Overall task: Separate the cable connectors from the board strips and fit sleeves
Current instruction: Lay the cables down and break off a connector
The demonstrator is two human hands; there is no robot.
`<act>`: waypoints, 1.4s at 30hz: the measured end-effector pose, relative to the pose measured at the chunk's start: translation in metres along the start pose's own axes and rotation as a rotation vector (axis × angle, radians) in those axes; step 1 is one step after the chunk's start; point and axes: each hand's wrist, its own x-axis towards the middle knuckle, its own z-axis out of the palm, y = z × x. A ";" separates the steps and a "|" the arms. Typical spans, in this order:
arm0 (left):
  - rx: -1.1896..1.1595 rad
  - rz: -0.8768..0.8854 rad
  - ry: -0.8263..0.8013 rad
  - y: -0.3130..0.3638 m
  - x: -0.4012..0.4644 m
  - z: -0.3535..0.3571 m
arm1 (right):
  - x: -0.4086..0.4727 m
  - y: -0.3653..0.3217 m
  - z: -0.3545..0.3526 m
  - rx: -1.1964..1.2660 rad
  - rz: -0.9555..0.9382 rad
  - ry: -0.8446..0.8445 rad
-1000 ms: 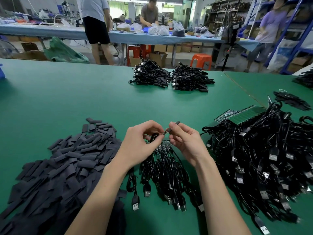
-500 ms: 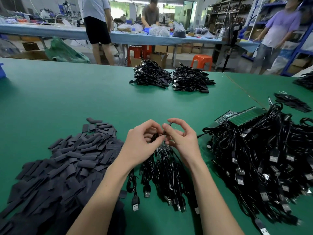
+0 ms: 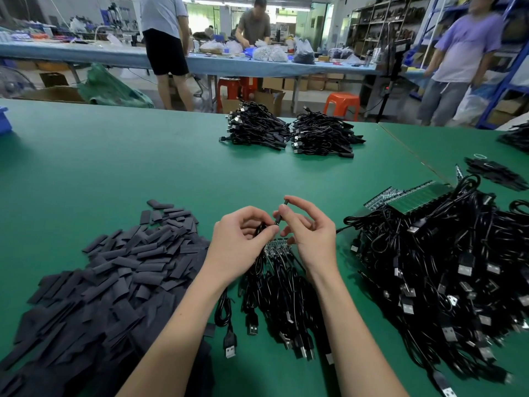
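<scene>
On the green table point(image 3: 114, 167), cables point(image 3: 280, 296) lie under both hands. The left hand point(image 3: 240, 245) pinches a cable end. The right hand point(image 3: 309, 233) pinches a small sleeve point(image 3: 281, 214) just above it. Sleeves point(image 3: 114, 267) are piled left.

Green worktable point(image 3: 114, 167); blue bench point(image 3: 257, 67), orange stools point(image 3: 342, 103), shelving point(image 3: 380, 27) behind.

Bright, even overhead light fills the scene, with blown-out glare at the far windows point(image 3: 206, 21), soft faint shadows on the green table point(image 3: 114, 173), wide-angle bending toward the edges, motion blur on the person in purple point(image 3: 461, 50), and smeared cables point(image 3: 463, 353) at lower right.
</scene>
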 end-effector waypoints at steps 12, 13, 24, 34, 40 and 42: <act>-0.004 -0.001 0.009 0.003 0.000 0.002 | -0.001 -0.004 -0.004 0.083 0.085 -0.025; 0.002 0.004 0.004 0.003 0.000 0.002 | 0.000 -0.005 -0.005 0.098 0.093 -0.034; 0.061 0.048 -0.003 -0.002 -0.002 -0.001 | 0.003 -0.010 -0.013 0.221 0.289 -0.145; 0.188 0.139 0.040 0.001 -0.003 0.001 | 0.001 -0.012 -0.017 0.217 0.302 -0.169; 0.186 0.134 0.053 -0.003 0.000 -0.002 | -0.001 -0.005 -0.012 0.169 0.266 -0.187; 0.187 0.149 0.050 -0.003 0.001 -0.001 | 0.000 -0.003 -0.011 0.125 0.232 -0.152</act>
